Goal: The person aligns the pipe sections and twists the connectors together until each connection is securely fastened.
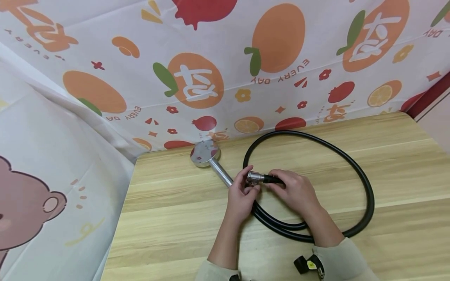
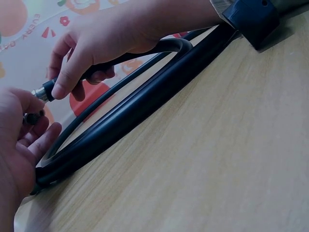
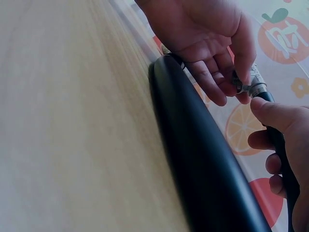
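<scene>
A long black hose (image 1: 363, 175) lies looped on the wooden table. At its raised end is a silvery metal fitting (image 1: 254, 178) with a small dark ribbed knob (image 3: 236, 82). My left hand (image 1: 241, 197) holds this fitting between thumb and fingers, the knob close to its fingertips. Just behind the fitting, my right hand (image 1: 297, 191) grips the hose end, its fingers wrapped around the black part in the right wrist view. Beyond the left hand lies a round, shiny metal disc (image 1: 205, 153) on a chrome handle (image 1: 220, 171), whose near end the left hand hides.
The wooden table (image 1: 168, 226) meets a fruit-printed cloth (image 1: 225, 70) at its back edge. To the left hangs a white cloth (image 1: 81, 156) with a bear print. A black strap device (image 1: 309, 265) sits at the right sleeve.
</scene>
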Action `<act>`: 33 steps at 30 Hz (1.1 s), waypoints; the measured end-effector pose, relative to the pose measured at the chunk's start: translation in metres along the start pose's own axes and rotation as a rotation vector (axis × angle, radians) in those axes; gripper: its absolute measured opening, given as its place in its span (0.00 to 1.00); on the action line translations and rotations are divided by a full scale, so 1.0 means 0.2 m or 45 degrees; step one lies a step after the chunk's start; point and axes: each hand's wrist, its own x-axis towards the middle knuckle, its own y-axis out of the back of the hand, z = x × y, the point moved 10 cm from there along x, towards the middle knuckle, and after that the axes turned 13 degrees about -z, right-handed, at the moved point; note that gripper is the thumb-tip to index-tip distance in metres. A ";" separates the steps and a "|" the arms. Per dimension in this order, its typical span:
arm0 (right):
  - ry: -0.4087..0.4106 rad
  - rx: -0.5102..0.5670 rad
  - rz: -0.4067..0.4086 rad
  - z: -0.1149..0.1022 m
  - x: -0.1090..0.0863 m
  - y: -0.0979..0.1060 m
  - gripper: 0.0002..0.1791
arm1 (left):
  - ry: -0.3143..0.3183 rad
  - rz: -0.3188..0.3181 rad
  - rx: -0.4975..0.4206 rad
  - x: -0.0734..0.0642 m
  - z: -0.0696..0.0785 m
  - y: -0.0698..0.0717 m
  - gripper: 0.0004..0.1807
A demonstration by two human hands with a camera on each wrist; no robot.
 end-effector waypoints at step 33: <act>0.029 -0.011 -0.007 -0.02 0.00 0.01 0.15 | -0.033 0.014 -0.013 0.01 0.02 0.01 0.30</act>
